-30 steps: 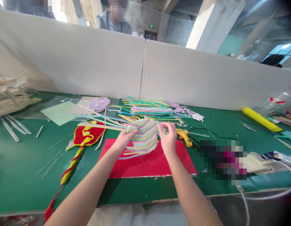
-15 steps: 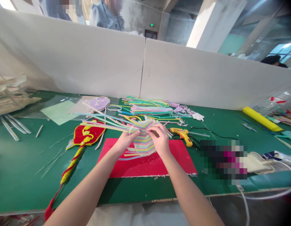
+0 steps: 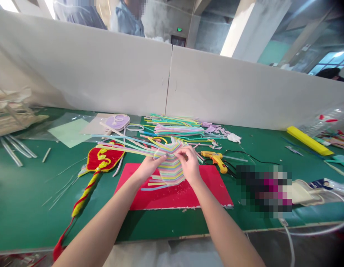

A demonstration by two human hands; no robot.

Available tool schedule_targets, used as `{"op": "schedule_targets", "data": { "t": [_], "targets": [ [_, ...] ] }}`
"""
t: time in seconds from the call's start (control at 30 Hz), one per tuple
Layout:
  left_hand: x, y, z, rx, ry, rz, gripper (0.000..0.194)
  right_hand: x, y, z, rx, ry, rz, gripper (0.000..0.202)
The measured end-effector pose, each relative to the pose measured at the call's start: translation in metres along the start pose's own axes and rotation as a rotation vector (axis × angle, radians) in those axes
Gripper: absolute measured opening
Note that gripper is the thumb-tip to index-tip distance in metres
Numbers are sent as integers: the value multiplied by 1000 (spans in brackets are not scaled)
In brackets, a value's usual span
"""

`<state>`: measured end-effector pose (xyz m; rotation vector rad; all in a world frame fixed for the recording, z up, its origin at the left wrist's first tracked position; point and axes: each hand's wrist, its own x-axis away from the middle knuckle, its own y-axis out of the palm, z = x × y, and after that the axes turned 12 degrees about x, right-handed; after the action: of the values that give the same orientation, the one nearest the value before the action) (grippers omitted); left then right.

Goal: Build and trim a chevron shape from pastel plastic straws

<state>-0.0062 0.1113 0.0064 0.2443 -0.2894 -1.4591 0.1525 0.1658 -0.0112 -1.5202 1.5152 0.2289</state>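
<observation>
We sit at a wide green table. Near the middle of its front edge lies a flat red rectangular board. Left of that, a red, yellow-edged fan with a twisted yellow-and-red handle lies slantwise, its red tail end reaching the table's front edge. Towards the middle of the far edge we see a pile of thin pastel strips. Over the board's far edge we hold a rounded piece of zigzag pastel stripes, its long loose ends running left over the fan. Our left hand grips its left side, thumb on top, the other fingers hidden. Our right hand keeps its fingers narrow, thumb and forefinger pinching the piece's upper right. A yellow glue gun lies just by the board's far right corner.
</observation>
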Motion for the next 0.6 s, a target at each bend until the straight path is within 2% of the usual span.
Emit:
{"op": "schedule_targets", "data": {
  "t": [0.17,0.27,0.43,0.6],
  "targets": [
    [-1,-3,0,32,-21,34,59,-3,-2,4,-56,39,-26,10],
    [-3,-5,-2,33,-13,48,61,-3,-5,4,-60,73,23,12],
    [-2,-3,-5,8,-5,-16,56,-2,-7,-2,30,-10,79,7],
    [-2,-3,-5,-29,8,-23,57,-2,-8,-2,82,-45,85,4]
  ]
}}
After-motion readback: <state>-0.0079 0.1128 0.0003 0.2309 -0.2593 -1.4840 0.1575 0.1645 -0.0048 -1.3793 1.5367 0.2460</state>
